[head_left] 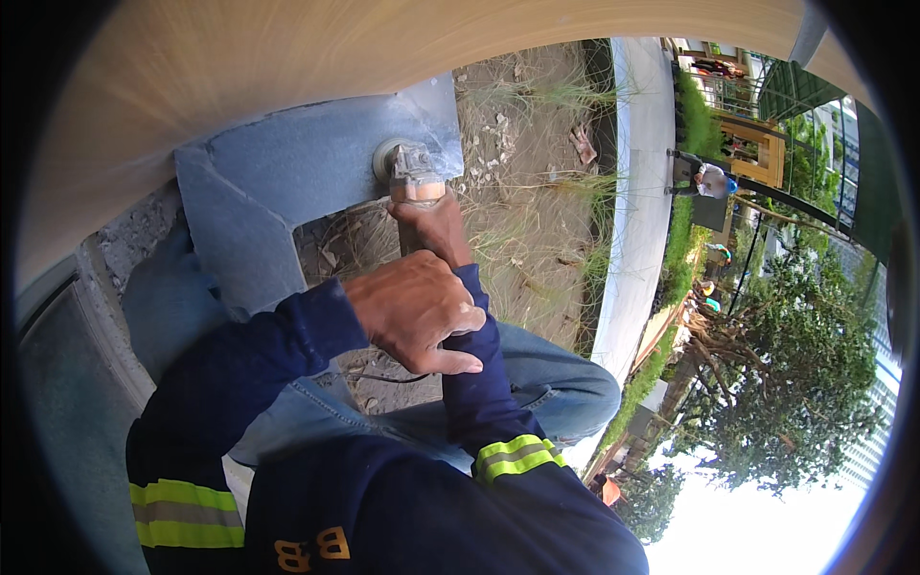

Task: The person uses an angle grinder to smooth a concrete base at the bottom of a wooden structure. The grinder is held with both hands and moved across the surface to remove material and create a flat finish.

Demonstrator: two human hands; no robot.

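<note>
An angle grinder (419, 182) with an orange-tinted, dust-coated head stands with its round disc against the blue-grey stone slab (316, 153). My right hand (433, 232) is closed round the grinder's body, just behind the head. Across my right wrist lies my left hand (407, 309), its fingers curled over the navy sleeve cuff and its thumb side toward me. It hides the rear of the grinder. A dark cord (395, 378) shows below my left hand. Pale dust coats the slab beside the disc and the fingers of my left hand.
A curved tan panel (287, 57) overhangs the slab. Dry soil with grass (522, 211) and stone chips lies to the right, bounded by a pale concrete strip (640, 192). My jeans-clad knee (585, 393) is beside my right arm. A person in a blue helmet (714, 180) stands far off.
</note>
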